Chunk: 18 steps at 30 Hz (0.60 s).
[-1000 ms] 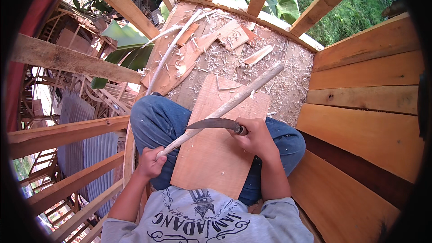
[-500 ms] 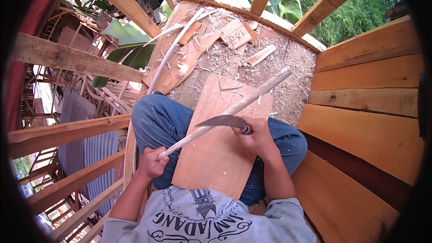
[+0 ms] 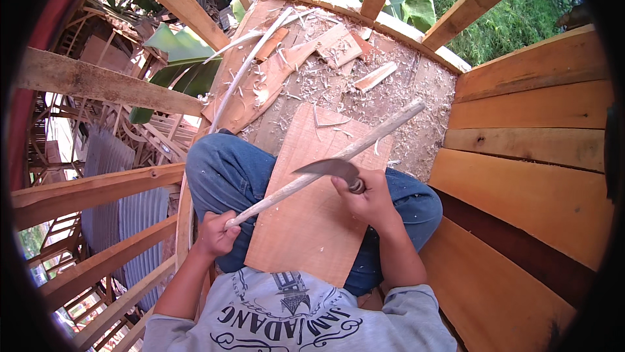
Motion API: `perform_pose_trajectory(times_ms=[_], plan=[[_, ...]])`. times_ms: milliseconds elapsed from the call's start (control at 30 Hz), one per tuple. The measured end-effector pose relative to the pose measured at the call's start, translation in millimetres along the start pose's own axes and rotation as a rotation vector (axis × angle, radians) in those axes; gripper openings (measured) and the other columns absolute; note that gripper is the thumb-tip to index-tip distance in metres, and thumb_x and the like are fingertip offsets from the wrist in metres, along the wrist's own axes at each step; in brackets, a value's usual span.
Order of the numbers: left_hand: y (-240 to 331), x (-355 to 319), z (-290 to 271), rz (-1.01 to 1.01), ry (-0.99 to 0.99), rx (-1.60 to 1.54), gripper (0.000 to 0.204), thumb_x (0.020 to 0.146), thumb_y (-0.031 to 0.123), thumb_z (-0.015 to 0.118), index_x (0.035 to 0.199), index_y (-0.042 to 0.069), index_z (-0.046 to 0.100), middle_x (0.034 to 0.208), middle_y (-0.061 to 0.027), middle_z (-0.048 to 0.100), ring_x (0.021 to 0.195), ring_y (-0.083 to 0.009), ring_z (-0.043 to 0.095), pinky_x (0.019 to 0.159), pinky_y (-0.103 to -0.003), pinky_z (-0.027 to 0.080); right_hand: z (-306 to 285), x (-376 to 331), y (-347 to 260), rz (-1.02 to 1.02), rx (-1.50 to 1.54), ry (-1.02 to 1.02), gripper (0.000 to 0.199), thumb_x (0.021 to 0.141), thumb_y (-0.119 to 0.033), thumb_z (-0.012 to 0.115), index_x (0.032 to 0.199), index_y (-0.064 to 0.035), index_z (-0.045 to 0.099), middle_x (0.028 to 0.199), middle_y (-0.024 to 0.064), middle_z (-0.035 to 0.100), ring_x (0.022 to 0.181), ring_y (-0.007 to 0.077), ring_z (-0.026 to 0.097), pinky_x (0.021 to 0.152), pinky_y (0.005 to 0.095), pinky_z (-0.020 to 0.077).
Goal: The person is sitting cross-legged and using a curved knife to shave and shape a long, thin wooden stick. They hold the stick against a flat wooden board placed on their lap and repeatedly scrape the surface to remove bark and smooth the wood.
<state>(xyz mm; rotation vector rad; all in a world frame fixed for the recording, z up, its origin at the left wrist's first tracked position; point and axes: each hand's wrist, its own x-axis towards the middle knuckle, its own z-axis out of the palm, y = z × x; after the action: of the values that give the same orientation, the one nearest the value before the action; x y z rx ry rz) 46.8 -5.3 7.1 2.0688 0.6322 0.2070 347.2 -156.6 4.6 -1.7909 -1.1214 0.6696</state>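
Note:
A pale, peeled wooden stick (image 3: 286, 190) slants across my lap, its thicker far end up to the right. My left hand (image 3: 219, 233) is closed round its near, thinner end. In my right hand (image 3: 370, 199) is a knife with a broad curved blade (image 3: 331, 168), gripped by its dark handle. The blade lies across the middle of the stick, its tip pointing left. Beneath both, a flat wooden board (image 3: 306, 228) rests over my legs. A few thin curled shavings lie on the board's far part.
Shavings litter the plank floor (image 3: 416, 117) ahead. Offcuts, among them a small block (image 3: 376, 77) and a long curved board (image 3: 260, 95), lie there with a pale strip (image 3: 250, 69). A plank wall (image 3: 521, 176) stands at right, wooden rails (image 3: 97, 190) at left.
The knife blade has shifted a little up along the stick, away from my left hand, and its broad side shows more. My left hand still holds the stick's near end.

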Motion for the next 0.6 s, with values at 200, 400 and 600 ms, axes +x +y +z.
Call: perform_pose_trajectory(times_ms=[200,400,600], plan=[[-0.7,-3.8,1.5,-0.007,-0.006,0.038,0.044,0.090,0.036,0.054,0.060,0.005,0.043,0.049,-0.0108,0.034,0.039,-0.0278,0.044,0.041,-0.034,0.032,1.5,-2.2,-3.5,0.238,0.399,0.206,0.024,0.085,-0.009,0.065,0.066,-0.0005,0.054,0.051,-0.0082,0.039,0.050,0.0014,0.035,0.045,0.0227,0.0265],[-4.6,-3.1,2.4,-0.001,-0.002,-0.006,0.045,0.090,0.036,0.054,0.060,0.004,0.042,0.049,-0.0108,0.033,0.038,-0.0278,0.042,0.040,-0.034,0.031,-5.8,1.6,-1.2,0.276,0.278,0.283,0.010,0.079,-0.008,0.066,0.073,-0.0021,0.061,0.049,-0.0001,0.047,0.045,0.0100,0.043,0.045,0.0265,0.0330],[-4.9,-3.4,-4.3,-0.026,-0.024,-0.020,0.045,0.090,0.036,0.054,0.060,0.004,0.042,0.049,-0.0111,0.033,0.039,-0.0277,0.043,0.040,-0.034,0.032,-10.0,4.2,-8.0,0.162,0.216,0.133,0.020,0.085,-0.011,0.065,0.068,-0.0018,0.058,0.050,-0.0069,0.042,0.049,0.0020,0.039,0.045,0.0230,0.0295]])
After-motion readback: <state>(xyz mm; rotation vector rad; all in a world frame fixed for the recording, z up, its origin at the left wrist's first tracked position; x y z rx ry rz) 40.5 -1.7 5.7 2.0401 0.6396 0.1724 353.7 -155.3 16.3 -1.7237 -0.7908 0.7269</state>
